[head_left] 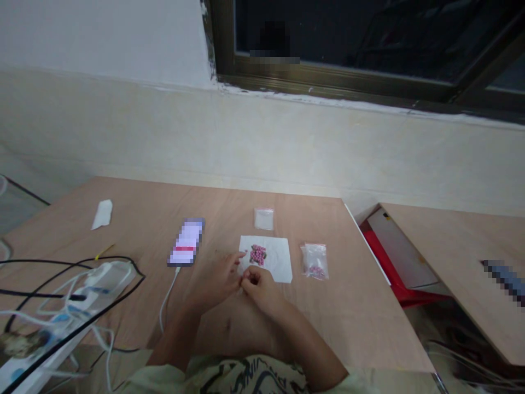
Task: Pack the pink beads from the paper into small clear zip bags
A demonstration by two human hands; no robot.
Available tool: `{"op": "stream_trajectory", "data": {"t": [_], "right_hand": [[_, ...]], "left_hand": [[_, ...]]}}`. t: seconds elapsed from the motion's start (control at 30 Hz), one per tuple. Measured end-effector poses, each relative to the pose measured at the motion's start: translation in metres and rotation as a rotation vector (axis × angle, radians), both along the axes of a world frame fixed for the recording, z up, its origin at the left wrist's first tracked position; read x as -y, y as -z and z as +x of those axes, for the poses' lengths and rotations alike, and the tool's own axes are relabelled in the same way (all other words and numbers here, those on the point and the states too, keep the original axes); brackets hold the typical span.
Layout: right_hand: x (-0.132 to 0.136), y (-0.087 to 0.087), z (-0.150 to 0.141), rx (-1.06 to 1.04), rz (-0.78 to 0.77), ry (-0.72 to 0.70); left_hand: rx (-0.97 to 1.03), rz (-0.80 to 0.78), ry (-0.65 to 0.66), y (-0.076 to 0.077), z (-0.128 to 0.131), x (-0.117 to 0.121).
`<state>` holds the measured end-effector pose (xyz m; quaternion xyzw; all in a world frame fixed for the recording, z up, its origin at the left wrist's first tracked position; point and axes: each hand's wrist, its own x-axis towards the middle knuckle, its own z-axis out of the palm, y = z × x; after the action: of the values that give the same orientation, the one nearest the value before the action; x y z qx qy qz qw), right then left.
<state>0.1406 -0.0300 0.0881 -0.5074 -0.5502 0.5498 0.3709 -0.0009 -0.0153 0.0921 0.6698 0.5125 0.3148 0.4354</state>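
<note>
Both hands meet at the near edge of a white paper sheet (275, 258) on the wooden table (353, 306). My left hand (219, 279) has its fingers pinched together, fingertips touching the right hand. My right hand (257, 284) is curled closed; what the fingers hold is too small to see. A small pile of pink beads (258, 254) lies on the paper just beyond the fingertips.
A clear bag with a few pink beads (314, 261) lies right of the paper; another small clear bag (263, 219) lies behind it. A phone (187, 242) on a white cable sits left. A power strip with tangled cables (82, 290) fills the left. A folded white paper (102, 213) lies at far left.
</note>
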Motion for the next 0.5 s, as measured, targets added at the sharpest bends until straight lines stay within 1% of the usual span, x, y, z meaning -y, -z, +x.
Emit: {"op": "stream_trajectory", "data": {"t": [0.07,0.17,0.23,0.33,0.43,0.5], "right_hand": [[-0.004,0.001,0.002,0.003,-0.016,0.02],[-0.011,0.002,0.009,0.0,-0.057,0.048],[-0.013,0.003,0.012,-0.034,-0.089,0.062],[-0.013,0.006,0.013,-0.139,-0.153,0.072],[-0.009,0.01,0.01,-0.27,-0.238,0.056],[-0.006,0.015,0.009,-0.341,-0.288,0.055]], "left_hand": [[0.017,0.053,0.056,-0.001,-0.002,-0.005],[-0.006,0.095,0.088,-0.004,-0.007,-0.011],[-0.015,0.075,0.107,-0.007,-0.008,-0.01],[-0.026,0.019,0.151,-0.008,-0.008,-0.003],[-0.033,-0.048,0.212,-0.003,-0.009,0.003],[-0.043,-0.063,0.197,0.002,-0.009,0.004]]}}
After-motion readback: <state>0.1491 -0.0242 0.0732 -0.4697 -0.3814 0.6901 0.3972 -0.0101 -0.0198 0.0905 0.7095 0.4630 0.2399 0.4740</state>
